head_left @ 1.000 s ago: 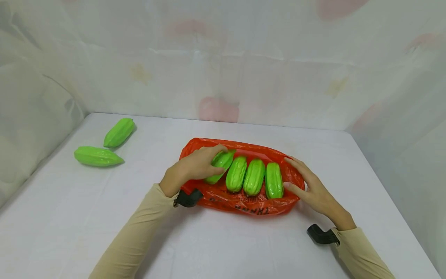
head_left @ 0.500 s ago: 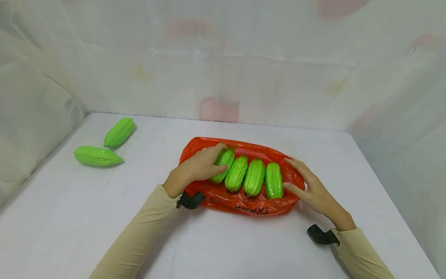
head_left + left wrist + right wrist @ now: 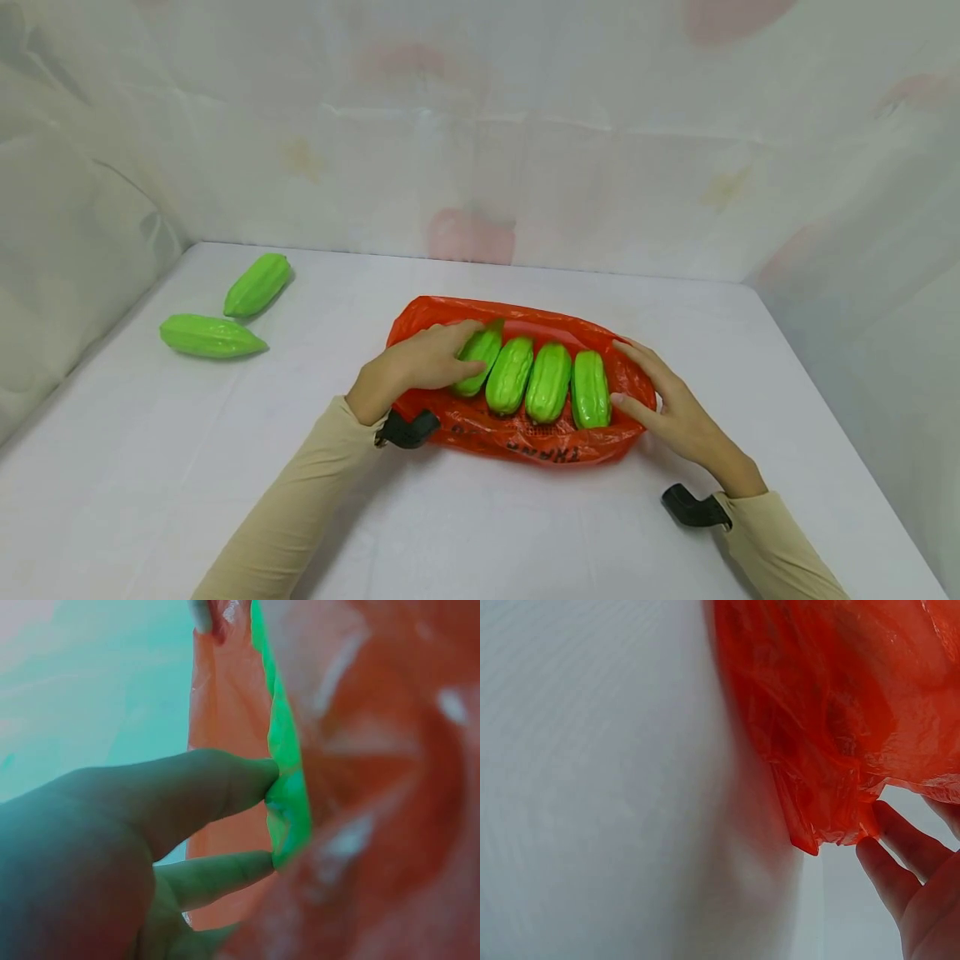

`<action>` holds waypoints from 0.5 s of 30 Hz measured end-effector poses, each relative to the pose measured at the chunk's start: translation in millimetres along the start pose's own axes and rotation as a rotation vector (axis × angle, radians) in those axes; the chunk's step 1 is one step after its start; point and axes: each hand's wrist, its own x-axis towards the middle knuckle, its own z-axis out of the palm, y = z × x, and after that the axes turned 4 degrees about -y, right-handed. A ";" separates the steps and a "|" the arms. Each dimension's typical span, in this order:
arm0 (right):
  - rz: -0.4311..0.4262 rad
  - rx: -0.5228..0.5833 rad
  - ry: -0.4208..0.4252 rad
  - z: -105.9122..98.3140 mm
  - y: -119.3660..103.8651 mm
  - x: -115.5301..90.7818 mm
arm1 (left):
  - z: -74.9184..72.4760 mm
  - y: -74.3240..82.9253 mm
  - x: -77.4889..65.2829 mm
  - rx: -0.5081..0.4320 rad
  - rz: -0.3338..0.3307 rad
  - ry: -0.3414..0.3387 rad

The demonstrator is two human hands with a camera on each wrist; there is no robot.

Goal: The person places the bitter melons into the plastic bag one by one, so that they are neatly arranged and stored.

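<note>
Mid-table lies a red plastic bag [image 3: 540, 450] with its mouth spread and printed letters along the near side. Several ridged green gourd-like pieces [image 3: 547, 382] sit side by side in it. My left hand [image 3: 420, 358] reaches over the bag's left end and holds the leftmost ridged green piece [image 3: 480, 358] between thumb and fingers. In the left wrist view, two digits press against its green side [image 3: 289, 802], with red plastic covering the rest. At the opposite end my right hand [image 3: 675, 408] grips the bag's rim; its fingertips meet the red film [image 3: 840, 817] in the right wrist view.
Two more ridged green pieces lie at the back left of the white table, one slanted [image 3: 257, 285] and one lengthwise [image 3: 212, 336]. A pale cloth wall [image 3: 600, 192] rises behind the table [image 3: 525, 533]. Black wrist mounts [image 3: 693, 506] hang beside both sleeves.
The leftmost piece has swung slightly more upright and nearer its neighbours. My left hand shifted right, then a little back left. My right hand has stayed put at the bag's rim.
</note>
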 end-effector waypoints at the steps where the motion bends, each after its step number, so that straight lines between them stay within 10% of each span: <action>1: 0.000 0.000 0.000 0.0 0.1 0.0 | -0.4 0.1 -0.4 0.001 0.005 -0.001; 15: -0.006 0.006 -0.003 0.0 1.0 0.4 | -12.6 -1.7 -9.4 -0.029 -0.047 0.011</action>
